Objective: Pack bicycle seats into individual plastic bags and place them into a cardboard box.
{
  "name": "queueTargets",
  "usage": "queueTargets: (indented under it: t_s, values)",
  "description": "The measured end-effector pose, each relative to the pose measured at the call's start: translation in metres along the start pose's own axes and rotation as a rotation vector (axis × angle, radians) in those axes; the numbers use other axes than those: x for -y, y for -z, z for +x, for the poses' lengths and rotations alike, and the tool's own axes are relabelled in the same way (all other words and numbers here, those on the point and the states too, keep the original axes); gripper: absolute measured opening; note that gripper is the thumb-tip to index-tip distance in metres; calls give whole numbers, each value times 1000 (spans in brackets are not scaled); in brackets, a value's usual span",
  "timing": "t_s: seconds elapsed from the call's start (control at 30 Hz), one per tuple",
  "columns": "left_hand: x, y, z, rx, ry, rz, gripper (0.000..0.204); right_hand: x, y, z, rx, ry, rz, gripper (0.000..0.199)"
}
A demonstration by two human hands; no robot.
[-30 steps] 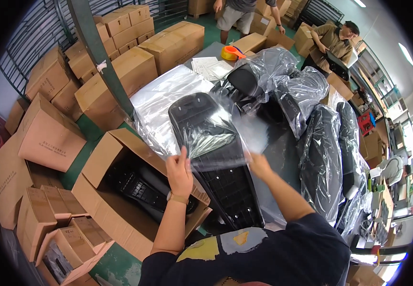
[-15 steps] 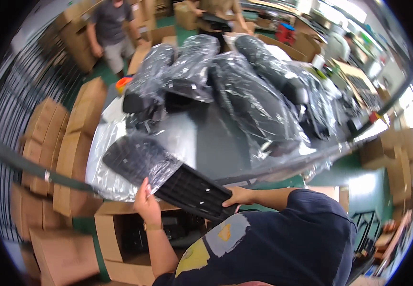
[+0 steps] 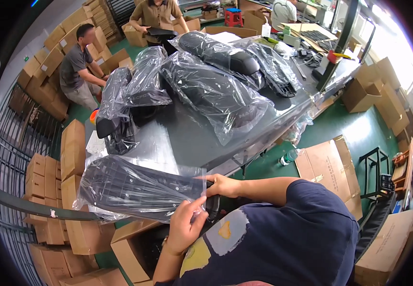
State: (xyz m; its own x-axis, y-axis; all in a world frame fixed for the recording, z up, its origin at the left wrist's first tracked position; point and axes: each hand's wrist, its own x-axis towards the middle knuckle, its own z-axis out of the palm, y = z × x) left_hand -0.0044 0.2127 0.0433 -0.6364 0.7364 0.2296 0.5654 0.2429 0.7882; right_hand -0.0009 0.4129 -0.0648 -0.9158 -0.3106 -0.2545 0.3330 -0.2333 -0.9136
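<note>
A long black ribbed plastic part (image 3: 211, 208) lies almost wholly inside a clear plastic bag (image 3: 135, 188), held over the near left edge of the table. Its near end pokes out of the bag's mouth. My right hand (image 3: 223, 186) grips that end, with the thumb side by the bag's rim. At the bag's mouth, my left hand (image 3: 186, 224) has its fingers bent on the film, pinching its edge. Farther back on the table are several black padded pieces in clear bags, among them a large wrapped one (image 3: 216, 90).
The grey table (image 3: 192, 136) stretches ahead. An open cardboard box (image 3: 130, 255) stands below my left arm. Stacked cartons (image 3: 73, 148) line the left side. Two people work beyond the table, one a person in a grey shirt (image 3: 75, 69). A flattened carton (image 3: 323, 167) lies on the floor at right.
The bag has been drawn along the black part, now covering nearly all of it. My left hand moved right, toward my right hand. The view has shifted.
</note>
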Motion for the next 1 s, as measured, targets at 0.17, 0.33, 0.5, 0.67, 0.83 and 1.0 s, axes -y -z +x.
queueTargets:
  t_s: [0.17, 0.33, 0.5, 0.67, 0.83, 1.0]
  values:
    - [-15, 56, -11, -269, -277, 642, 76, 49, 30, -26, 38, 34, 106, 59]
    - [-3, 58, 15, -318, -299, 1059, 65, 141, 43, -82, 123, 15, 96, 47]
    - [-16, 52, 31, -520, -497, 1032, 63, 199, 83, -119, 517, 57, 268, 58]
    - [-25, 74, -9, -1190, -227, 645, 65, 186, 119, -140, 328, 471, -79, 54]
    - [-73, 3, 61, -1537, -176, -215, 56, 26, 202, -129, -79, 173, -216, 103]
    - [-36, -52, 116, -1410, -41, -442, 69, 1, 233, -183, 5, 327, 699, 92]
